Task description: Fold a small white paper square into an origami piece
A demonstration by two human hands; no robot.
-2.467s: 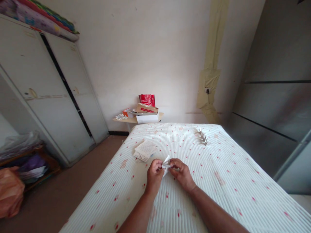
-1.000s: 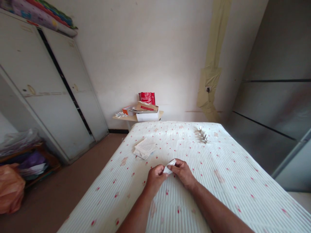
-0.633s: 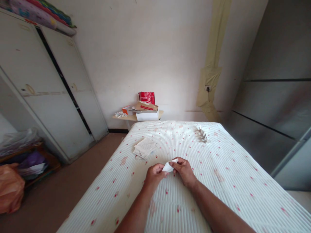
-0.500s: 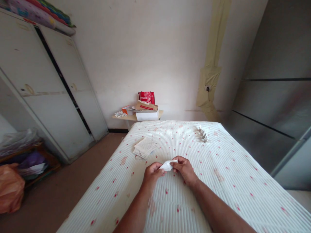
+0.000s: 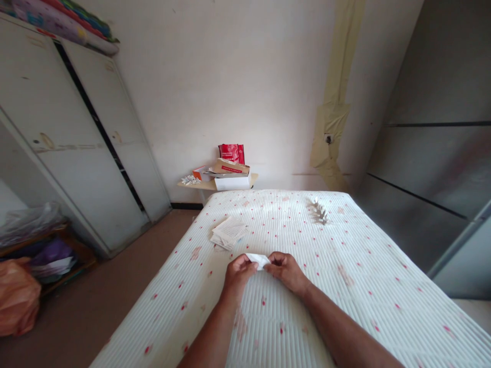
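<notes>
A small folded white paper [image 5: 258, 260] is held between my two hands, above the middle of the bed. My left hand [image 5: 240, 271] pinches its left end with thumb and fingers. At its right end, my right hand [image 5: 284, 269] grips it in the same way. Beyond my left hand lies a loose stack of printed paper sheets [image 5: 229, 233]. Farther off to the right, a row of small folded paper pieces [image 5: 319, 211] rests on the bedspread.
The bed [image 5: 291, 306] has a striped, dotted cover. Behind it, a small table [image 5: 207, 186] bears a white box [image 5: 232, 183], a red bag [image 5: 231, 153] and white pieces [image 5: 190, 180]. Cabinets [image 5: 88, 148] stand left; an orange bag [image 5: 19, 296] sits lower left.
The folded paper has shifted slightly left and turned, its wide side now facing up between my hands. My right hand has moved a little left and down. Both hands keep hold.
</notes>
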